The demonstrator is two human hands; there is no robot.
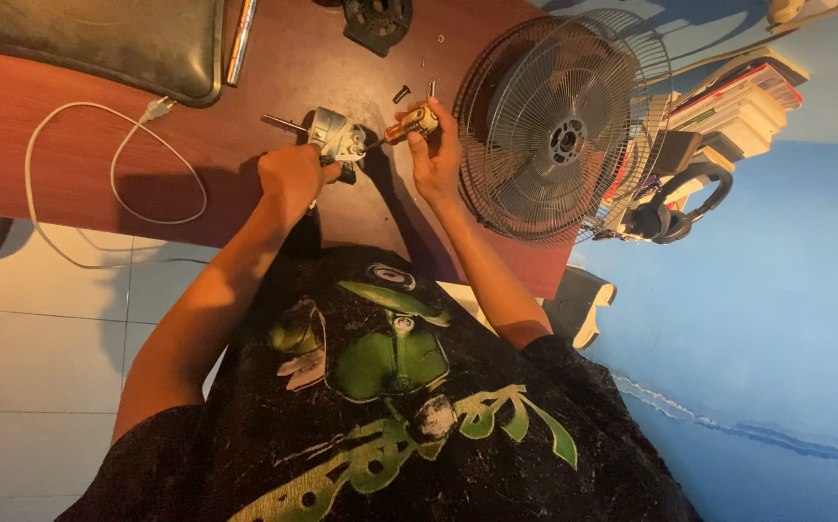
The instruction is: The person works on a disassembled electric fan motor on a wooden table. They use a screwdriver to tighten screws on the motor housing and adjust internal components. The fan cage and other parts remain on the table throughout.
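My left hand [290,176] grips a small grey metal fan motor [335,134] with a thin shaft sticking out to the left, held just above the reddish-brown table [71,155]. My right hand [433,155] is closed around a screwdriver with an amber handle [413,123]; its tip points left into the motor housing. A few loose screws and a small black part [401,94] lie on the table just beyond the hands.
A wire fan guard [559,126] stands at the right of the table. A black round fan part [377,19] lies at the top. A white power cord [110,174] loops at left near a dark cushion [100,43]. Books and headphones [680,208] sit further right.
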